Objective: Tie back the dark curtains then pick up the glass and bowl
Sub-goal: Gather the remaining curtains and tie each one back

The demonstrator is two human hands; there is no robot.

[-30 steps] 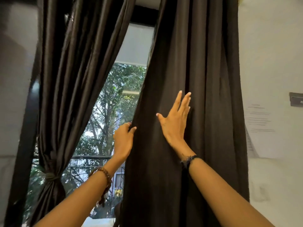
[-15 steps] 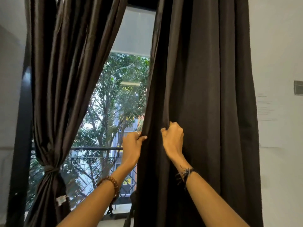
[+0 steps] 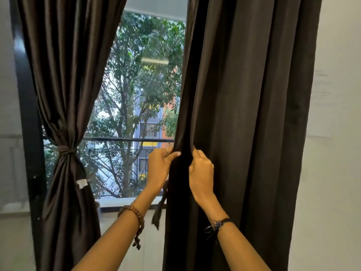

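The right curtain hangs loose and full-length against the white wall, covering the right side of the window. The left curtain is gathered at its waist by a tie-back beside the black window frame. Both hands hold the right curtain's inner edge. The left hand has its fingers curled round the edge. Just beside it, the right hand bunches a fold in curled fingers. A loose dark strap dangles below the left hand.
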